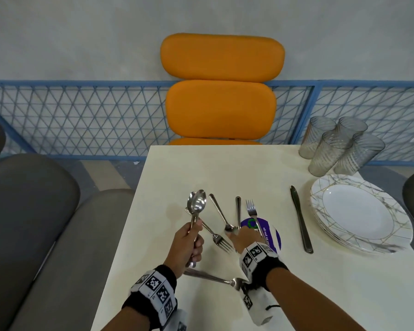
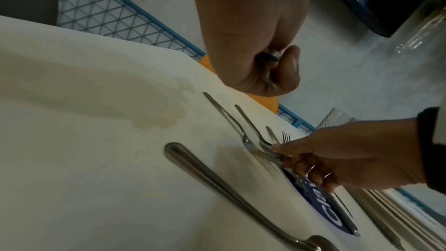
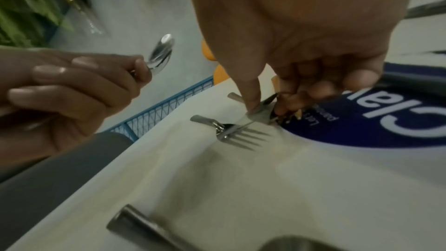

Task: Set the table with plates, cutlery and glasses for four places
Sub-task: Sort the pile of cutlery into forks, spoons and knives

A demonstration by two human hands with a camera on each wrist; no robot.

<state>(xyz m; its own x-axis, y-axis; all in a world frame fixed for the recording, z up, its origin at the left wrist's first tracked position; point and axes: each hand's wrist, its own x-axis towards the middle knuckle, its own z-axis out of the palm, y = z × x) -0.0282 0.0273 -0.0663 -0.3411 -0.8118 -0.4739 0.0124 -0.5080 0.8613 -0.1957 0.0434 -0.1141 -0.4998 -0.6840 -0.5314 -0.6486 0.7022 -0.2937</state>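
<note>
Item: grey upholstered seats (image 1: pixel 29 211), far left beside the table (image 1: pixel 177 168), cream top. Item: left hand (image 1: pixel 187 244), raised above the near-left part of the table, fingers curled round the handles of a bundle of spoons (image 1: pixel 197 203), bowls upright. Item: loose fork (image 1: pixel 215 235) flat on the table just right of that hand, tines toward the near edge. Item: long-handled utensil (image 1: pixel 213 278) lying across the near table between the two wrists. Item: right hand (image 1: pixel 243 236), lowered to the table centre, thumb and fingertips pinching the bowl end of a spoon (image 1: pixel 221 215) whose handle points far-left; a further handle and a fork (image 1: pixel 251 209) lie just beside it, over a round purple sticker (image 1: pixel 274 235). Item: dark knife (image 1: pixel 301 220), flat, right of centre, apart from the hand. Item: stack of marbled white plates (image 1: pixel 359 211), right edge. Item: four clear ribbed glasses (image 1: pixel 339 144), clustered at the far-right corner. Item: orange padded chair (image 1: pixel 221 87), beyond the far edge, against a blue mesh railing (image 1: pixel 81 111).
</note>
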